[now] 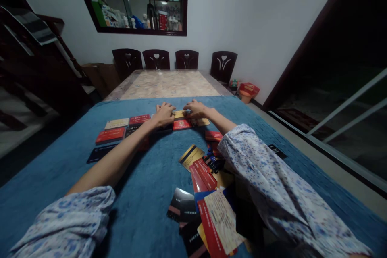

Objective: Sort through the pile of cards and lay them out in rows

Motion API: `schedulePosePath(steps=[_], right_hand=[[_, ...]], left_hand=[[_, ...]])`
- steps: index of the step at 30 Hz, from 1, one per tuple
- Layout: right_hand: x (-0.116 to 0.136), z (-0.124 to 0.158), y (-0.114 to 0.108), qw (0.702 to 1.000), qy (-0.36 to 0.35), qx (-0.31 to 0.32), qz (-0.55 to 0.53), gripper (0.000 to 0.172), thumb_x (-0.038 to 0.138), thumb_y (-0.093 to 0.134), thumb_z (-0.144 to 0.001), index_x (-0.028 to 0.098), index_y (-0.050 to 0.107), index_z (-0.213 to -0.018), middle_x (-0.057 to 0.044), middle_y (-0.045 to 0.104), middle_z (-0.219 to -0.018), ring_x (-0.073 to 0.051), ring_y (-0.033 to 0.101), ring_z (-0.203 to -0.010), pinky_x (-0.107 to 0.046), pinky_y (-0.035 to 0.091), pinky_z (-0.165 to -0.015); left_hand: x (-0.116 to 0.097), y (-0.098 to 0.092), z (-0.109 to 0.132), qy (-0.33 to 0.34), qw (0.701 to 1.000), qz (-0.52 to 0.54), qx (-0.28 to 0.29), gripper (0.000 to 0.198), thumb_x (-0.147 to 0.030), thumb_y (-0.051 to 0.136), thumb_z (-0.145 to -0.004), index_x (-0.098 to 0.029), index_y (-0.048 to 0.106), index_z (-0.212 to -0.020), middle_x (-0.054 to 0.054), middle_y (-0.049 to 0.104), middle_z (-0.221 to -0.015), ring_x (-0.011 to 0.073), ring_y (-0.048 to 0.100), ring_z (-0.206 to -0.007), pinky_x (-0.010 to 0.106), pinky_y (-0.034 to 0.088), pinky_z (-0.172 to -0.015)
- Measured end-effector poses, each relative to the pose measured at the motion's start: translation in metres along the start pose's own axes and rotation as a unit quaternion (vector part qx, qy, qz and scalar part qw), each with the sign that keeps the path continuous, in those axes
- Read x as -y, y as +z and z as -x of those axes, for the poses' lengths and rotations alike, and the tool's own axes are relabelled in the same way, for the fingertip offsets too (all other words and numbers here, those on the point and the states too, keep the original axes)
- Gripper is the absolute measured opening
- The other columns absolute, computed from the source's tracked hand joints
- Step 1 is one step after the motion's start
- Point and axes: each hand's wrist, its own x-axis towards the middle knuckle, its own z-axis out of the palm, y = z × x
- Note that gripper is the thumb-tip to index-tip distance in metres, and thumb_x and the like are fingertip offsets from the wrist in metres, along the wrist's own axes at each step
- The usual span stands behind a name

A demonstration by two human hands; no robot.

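- Blue cloth (65, 157) over the near part of the bench (172, 82), probably there to stop cards sliding and make edges easier to lift
- Far left: dark card (99, 154) nearest the person, red stack (110, 135) beyond it, then cream card (116, 123); all flat, in rough rows, seemingly so each top face shows
- Just right of those: red card (139, 119) and black cards (131, 130), partly behind the left forearm
- Left hand (165, 113) palm down, fingers bent at the left end of the yellow card (179, 114)
- Yellow card sits between both hands at the far row; a hand at each end looks suited to squaring or steadying it
- Red card with a pale emblem (182, 124) lies flat on the near side of the yellow one
- Right hand (196, 109) curled over the yellow card's right end; fingertips small and dim, so no telling whether either grip pinches or only presses
- Loose pile (223, 219) near the person, fanned and overlapping, likely kept close for short reach
- Far right: lone black card (277, 151) beyond the right sleeve (266, 177), apart from the pile
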Motion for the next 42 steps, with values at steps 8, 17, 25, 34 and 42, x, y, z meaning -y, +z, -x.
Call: schedulePosePath(steps=[8, 17, 25, 34, 42], right_hand=[[0.006, 0.034, -0.004, 0.999, -0.016, -0.033, -0.003, 0.039, 0.023, 0.057, -0.093, 0.023, 0.069, -0.130, -0.011, 0.067, -0.128, -0.029, 0.051, -0.118, -0.033, 0.040, -0.084], [0.012, 0.078, -0.002, 0.999, -0.015, -0.043, -0.017, 0.031, 0.021, 0.058, -0.092, 0.023, 0.074, -0.119, -0.009, 0.069, -0.121, -0.027, 0.052, -0.113, -0.032, 0.036, -0.080], [0.009, 0.124, 0.007, 0.998, 0.030, -0.054, -0.023, 0.033, 0.021, 0.058, -0.092, 0.025, 0.074, -0.120, -0.009, 0.070, -0.120, -0.027, 0.050, -0.112, -0.033, 0.037, -0.080], [-0.011, 0.173, 0.022, 0.992, 0.101, -0.063, -0.035, 0.035, 0.029, 0.061, -0.093, 0.024, 0.072, -0.126, -0.011, 0.069, -0.125, -0.029, 0.049, -0.115, -0.038, 0.039, -0.087], [-0.027, 0.184, 0.033, 0.991, 0.117, -0.026, -0.057, 0.039, 0.036, 0.060, -0.093, 0.025, 0.070, -0.129, -0.011, 0.067, -0.130, -0.031, 0.049, -0.117, -0.039, 0.041, -0.089]], left_hand=[[-0.024, -0.005, 0.030, 0.062, 0.996, 0.027, -0.055, 0.036, -0.020, 0.051, -0.085, -0.017, 0.071, -0.115, 0.016, 0.065, -0.123, 0.0351, 0.049, -0.120, 0.057, 0.039, -0.097], [-0.047, 0.006, 0.056, 0.093, 0.992, 0.054, -0.067, 0.032, -0.020, 0.050, -0.089, -0.019, 0.072, -0.112, 0.015, 0.065, -0.122, 0.0337, 0.050, -0.117, 0.056, 0.037, -0.096], [-0.078, 0.007, 0.066, 0.122, 0.987, 0.088, -0.058, 0.034, -0.017, 0.052, -0.086, -0.020, 0.072, -0.114, 0.014, 0.065, -0.122, 0.0330, 0.049, -0.120, 0.056, 0.035, -0.100], [-0.117, 0.007, 0.062, 0.142, 0.985, 0.097, -0.029, 0.029, -0.021, 0.053, -0.090, -0.020, 0.071, -0.113, 0.014, 0.065, -0.129, 0.0334, 0.046, -0.123, 0.055, 0.037, -0.097], [-0.143, 0.015, 0.041, 0.125, 0.985, 0.109, 0.039, 0.022, -0.017, 0.053, -0.088, -0.021, 0.070, -0.101, 0.012, 0.067, -0.127, 0.0351, 0.044, -0.129, 0.059, 0.037, -0.100]])
